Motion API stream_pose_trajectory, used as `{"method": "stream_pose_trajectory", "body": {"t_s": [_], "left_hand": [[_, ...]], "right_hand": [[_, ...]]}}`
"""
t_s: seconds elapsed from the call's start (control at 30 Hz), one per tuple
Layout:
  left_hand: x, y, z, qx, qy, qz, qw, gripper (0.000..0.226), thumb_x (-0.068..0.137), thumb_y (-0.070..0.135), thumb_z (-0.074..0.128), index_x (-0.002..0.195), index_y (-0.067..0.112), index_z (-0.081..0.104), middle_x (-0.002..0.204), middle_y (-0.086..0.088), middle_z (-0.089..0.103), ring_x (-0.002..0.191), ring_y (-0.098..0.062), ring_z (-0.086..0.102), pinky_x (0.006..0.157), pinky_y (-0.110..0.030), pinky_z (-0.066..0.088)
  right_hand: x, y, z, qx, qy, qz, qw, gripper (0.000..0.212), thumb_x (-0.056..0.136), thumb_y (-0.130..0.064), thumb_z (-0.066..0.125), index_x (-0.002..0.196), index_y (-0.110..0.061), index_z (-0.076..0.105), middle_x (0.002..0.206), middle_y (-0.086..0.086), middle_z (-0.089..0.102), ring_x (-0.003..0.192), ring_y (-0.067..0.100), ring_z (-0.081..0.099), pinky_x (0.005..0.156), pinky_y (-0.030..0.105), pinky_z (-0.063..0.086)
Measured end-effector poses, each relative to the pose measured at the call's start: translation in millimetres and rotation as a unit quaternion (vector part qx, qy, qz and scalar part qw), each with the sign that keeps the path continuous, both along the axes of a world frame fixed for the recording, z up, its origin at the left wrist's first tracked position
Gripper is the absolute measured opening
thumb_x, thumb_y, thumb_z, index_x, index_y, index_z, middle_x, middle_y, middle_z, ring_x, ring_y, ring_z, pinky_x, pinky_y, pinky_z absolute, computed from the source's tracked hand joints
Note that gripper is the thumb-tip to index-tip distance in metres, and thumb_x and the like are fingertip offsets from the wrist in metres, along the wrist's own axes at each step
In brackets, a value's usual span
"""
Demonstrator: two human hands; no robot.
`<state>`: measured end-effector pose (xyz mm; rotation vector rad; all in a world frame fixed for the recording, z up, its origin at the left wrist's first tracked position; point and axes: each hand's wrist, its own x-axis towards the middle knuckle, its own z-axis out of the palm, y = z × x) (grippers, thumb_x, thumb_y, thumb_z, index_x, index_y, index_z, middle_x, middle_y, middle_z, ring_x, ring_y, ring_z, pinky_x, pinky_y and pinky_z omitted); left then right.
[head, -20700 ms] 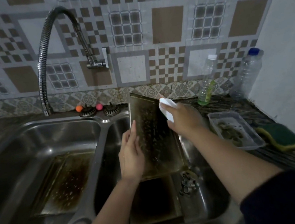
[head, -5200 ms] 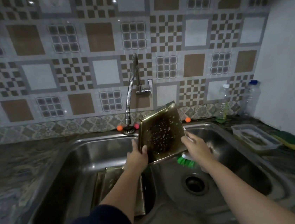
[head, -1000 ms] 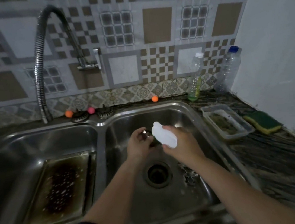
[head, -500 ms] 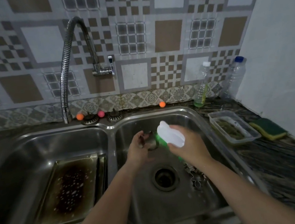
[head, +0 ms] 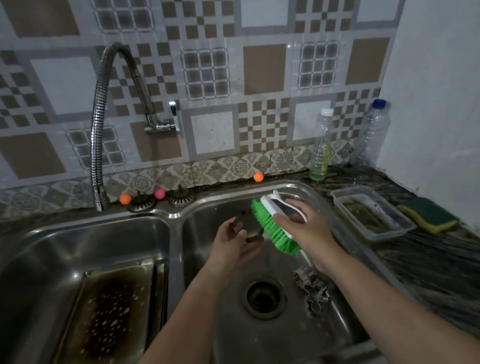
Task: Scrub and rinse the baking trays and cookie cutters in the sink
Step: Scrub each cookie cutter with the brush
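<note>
The right hand (head: 304, 228) has turned the brush (head: 270, 226), green bristles now showing against the cookie cutter (head: 245, 226) the left hand (head: 231, 247) pinches over the right basin; trays (head: 108, 322) stay left

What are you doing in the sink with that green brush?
Washing up. The left hand holds a small metal cookie cutter over the right basin, and the right hand presses a green scrub brush against it. More cutters lie by the drain. Stained baking trays sit in the left basin.
</note>
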<state>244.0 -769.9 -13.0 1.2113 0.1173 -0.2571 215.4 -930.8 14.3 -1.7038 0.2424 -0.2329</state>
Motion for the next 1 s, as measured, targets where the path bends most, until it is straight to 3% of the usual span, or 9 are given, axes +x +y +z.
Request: {"method": "stream_pose_trajectory", "body": {"t_s": [0.2,0.3,0.4,0.57,0.63,0.73,0.8,0.87,1.0], "left_hand": [[3,-10,1,0.098,-0.022,-0.036,0.994,0.049,0.092,0.024,0.060,0.135,0.010,0.042,0.132,-0.013,0.053,0.107,-0.027,0.063,0.082,-0.043,0.057],[3,-15,4,0.217,-0.111,-0.069,0.967,0.056,0.086,0.023,0.069,0.136,0.018,0.043,0.120,-0.001,0.054,0.108,-0.015,0.056,0.080,-0.030,0.055],[2,-22,6,0.201,-0.120,-0.101,0.967,0.053,0.086,0.012,0.068,0.135,0.009,0.046,0.100,-0.002,0.059,0.088,-0.011,0.059,0.075,-0.030,0.056],[6,-18,7,0.227,-0.147,-0.160,0.949,0.074,0.067,0.012,0.084,0.131,0.019,0.048,0.121,-0.005,0.058,0.109,-0.015,0.058,0.091,-0.028,0.052],[8,-16,7,0.240,-0.151,-0.152,0.947,0.078,0.062,0.010,0.085,0.130,0.017,0.048,0.125,-0.008,0.057,0.113,-0.018,0.058,0.094,-0.031,0.051],[11,-16,10,0.182,-0.121,-0.088,0.972,0.056,0.076,0.005,0.077,0.123,0.011,0.049,0.120,-0.010,0.060,0.106,-0.018,0.060,0.088,-0.027,0.053],[14,-16,13,0.064,-0.059,-0.045,0.995,0.057,0.074,0.020,0.081,0.121,0.008,0.051,0.117,-0.014,0.062,0.102,-0.022,0.063,0.088,-0.031,0.054],[19,-15,14,0.047,-0.023,-0.023,0.998,0.078,0.062,0.043,0.084,0.124,0.008,0.054,0.115,-0.013,0.067,0.102,-0.027,0.067,0.092,-0.044,0.053],[14,-17,13,0.073,0.010,-0.026,0.997,0.045,0.087,0.049,0.061,0.109,0.011,0.065,0.096,-0.008,0.073,0.097,-0.027,0.069,0.094,-0.045,0.051]], "right_hand": [[9,-12,-2,0.135,0.038,0.025,0.990,0.068,0.052,-0.056,0.081,0.115,-0.037,0.065,0.121,-0.001,0.065,0.108,0.022,0.064,0.094,0.050,0.051],[12,-16,-1,0.162,0.041,0.054,0.984,0.055,0.068,-0.045,0.078,0.119,-0.030,0.065,0.116,0.004,0.068,0.109,0.026,0.064,0.095,0.049,0.050],[12,-17,3,0.195,0.034,0.072,0.978,0.029,0.091,-0.027,0.063,0.119,-0.021,0.064,0.107,0.010,0.071,0.099,0.028,0.068,0.073,0.039,0.055],[14,-19,8,0.242,0.043,0.074,0.966,0.022,0.095,-0.023,0.056,0.115,-0.019,0.063,0.105,0.011,0.071,0.093,0.026,0.068,0.066,0.035,0.055],[15,-18,7,0.226,0.052,0.074,0.970,0.028,0.093,-0.026,0.059,0.120,-0.019,0.062,0.111,0.011,0.070,0.098,0.027,0.067,0.068,0.035,0.054],[17,-17,6,0.171,0.022,0.051,0.984,0.043,0.078,-0.039,0.072,0.118,-0.025,0.065,0.115,0.007,0.069,0.103,0.024,0.067,0.083,0.044,0.055],[12,-14,9,0.113,-0.005,0.021,0.993,0.046,0.073,-0.042,0.076,0.116,-0.032,0.065,0.113,-0.001,0.068,0.100,0.016,0.067,0.084,0.040,0.056],[5,-8,11,0.049,-0.040,0.018,0.998,0.044,0.081,-0.034,0.073,0.122,-0.033,0.060,0.113,-0.005,0.064,0.099,0.011,0.065,0.077,0.031,0.056],[3,2,19,-0.051,-0.102,0.013,0.993,0.046,0.084,-0.030,0.070,0.127,-0.030,0.055,0.123,-0.009,0.057,0.109,0.009,0.058,0.081,0.030,0.053]]}}
